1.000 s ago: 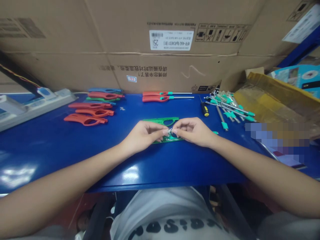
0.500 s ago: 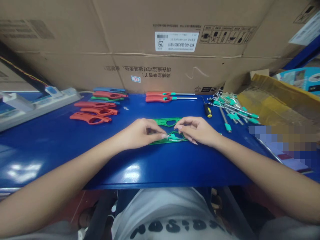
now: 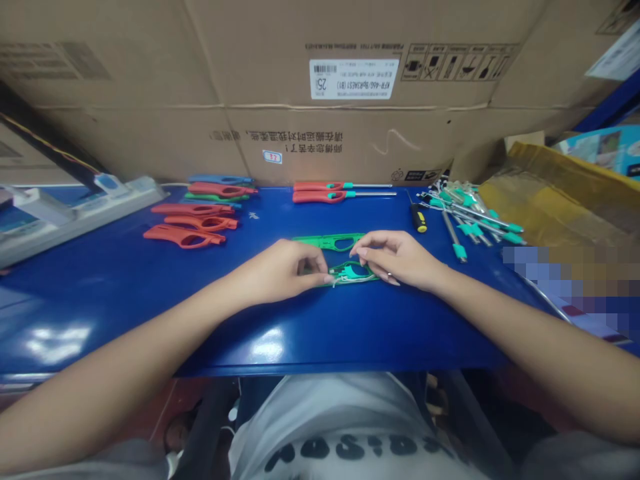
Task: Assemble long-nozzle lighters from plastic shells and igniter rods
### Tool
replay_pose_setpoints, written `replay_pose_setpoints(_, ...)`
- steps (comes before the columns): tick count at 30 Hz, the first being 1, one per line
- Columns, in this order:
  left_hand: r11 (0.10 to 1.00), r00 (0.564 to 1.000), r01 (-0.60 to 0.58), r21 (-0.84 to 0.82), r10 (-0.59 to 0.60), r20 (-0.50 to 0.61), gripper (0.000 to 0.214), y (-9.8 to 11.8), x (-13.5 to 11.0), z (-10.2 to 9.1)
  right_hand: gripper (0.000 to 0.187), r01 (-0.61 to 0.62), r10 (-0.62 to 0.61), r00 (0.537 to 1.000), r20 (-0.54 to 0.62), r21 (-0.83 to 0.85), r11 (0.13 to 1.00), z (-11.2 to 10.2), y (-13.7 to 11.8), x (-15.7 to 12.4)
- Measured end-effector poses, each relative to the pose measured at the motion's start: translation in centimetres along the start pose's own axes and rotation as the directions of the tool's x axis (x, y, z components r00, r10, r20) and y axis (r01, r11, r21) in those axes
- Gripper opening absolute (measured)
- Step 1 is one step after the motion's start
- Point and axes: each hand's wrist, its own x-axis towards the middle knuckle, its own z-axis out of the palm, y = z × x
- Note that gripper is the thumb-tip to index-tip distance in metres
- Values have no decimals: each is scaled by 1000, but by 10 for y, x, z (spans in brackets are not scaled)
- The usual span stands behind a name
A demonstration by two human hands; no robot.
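On the blue table (image 3: 125, 293) two green lighter shell halves lie in front of me. The far green half (image 3: 327, 241) lies bare. The near green half (image 3: 353, 273) carries a teal trigger and thin white wires. My left hand (image 3: 283, 270) is closed, its fingertips pinching the wire end at the near half's left side. My right hand (image 3: 397, 257) is closed too, with thumb and forefinger pinched just above the teal trigger; what they grip is too small to name.
Red, green and blue shell halves (image 3: 193, 223) lie at the left back. Two red assembled lighters (image 3: 333, 192) lie by the cardboard box (image 3: 300, 87). A yellow-handled screwdriver (image 3: 417, 219) and a heap of teal-tipped metal tubes (image 3: 470, 213) are at the right. A white power strip (image 3: 75, 210) sits far left.
Both hands have dropped from a raised pinch over the parts to the near green half on the table. The left hand slid slightly toward me; the teal trigger now shows between the hands.
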Motion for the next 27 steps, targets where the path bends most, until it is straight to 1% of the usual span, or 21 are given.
replay_pose_setpoints(3, 994, 996, -68, 80, 73, -53, 24, -1, 1, 2, 31, -9, 9, 1000, 0, -7, 1000, 0, -1, 0)
replay_pose_setpoints(5, 987, 991, -94, 127, 104, -80, 23, -2, 0, 2, 30, -13, 13, 1000, 0, -10, 1000, 0, -1, 0)
replay_pose_setpoints(7, 985, 992, -90, 150, 102, -76, 23, -2, 0, 2, 30, -14, 14, 1000, -3, -13, 1000, 0, -1, 1)
replay_pose_setpoints(11, 987, 998, -59, 150, 63, -22, 25, 0, -2, -4, 31, 8, -8, 1000, -9, -21, 1000, 0, 1, -1)
replay_pose_setpoints(13, 989, 999, -41, 145, 42, -4, 28, 1, -3, -8, 30, 64, -65, 998, -24, -41, 997, 0, 2, -3)
replay_pose_setpoints(15, 988, 999, -33, 148, 33, 6, 27, 2, -4, -11, 27, 198, -207, 977, -47, -143, 970, 1, 2, -6)
replay_pose_setpoints(16, 988, 999, -34, 152, 33, 11, 25, 3, -4, -12, 24, 290, -307, 951, -38, -234, 928, 1, 2, -8)
replay_pose_setpoints(17, 987, 999, -39, 156, 37, 16, 23, 3, -4, -13, 21, 386, -410, 912, 0, -337, 859, 1, 1, -10)
replay_pose_setpoints(18, 986, 999, -45, 159, 42, 23, 20, 2, -4, -13, 21, 475, -495, 866, 73, -431, 767, 1, 1, -11)
replay_pose_setpoints(19, 986, 999, -51, 160, 47, 26, 18, 2, -5, -13, 24, 548, -546, 821, 170, -504, 668, 1, 0, -12)
replay_pose_setpoints(20, 986, 998, -55, 158, 51, 29, 16, 1, -4, -13, 28, 604, -561, 782, 270, -549, 578, 1, 0, -13)
replay_pose_setpoints(21, 986, 998, -58, 156, 55, 28, 15, 0, -4, -12, 33, 643, -553, 753, 356, -573, 507, 0, 0, -13)
replay_pose_setpoints(22, 986, 998, -62, 154, 59, 24, 14, 0, -4, -12, 35, 667, -531, 735, 421, -589, 457, 0, 0, -14)
replay_pose_setpoints(23, 986, 998, -67, 152, 65, 20, 14, -1, -4, -11, 37, 677, -507, 727, 462, -602, 423, 0, 0, -14)
replay_pose_setpoints(24, 986, 997, -72, 151, 70, 16, 13, -1, -4, -11, 38, 681, -489, 725, 484, -611, 403, 0, 0, -14)
replay_pose_setpoints(27, 984, 996, -86, 157, 86, 8, 12, -2, -4, -10, 38, 675, -467, 732, 496, -627, 390, 0, 0, -16)
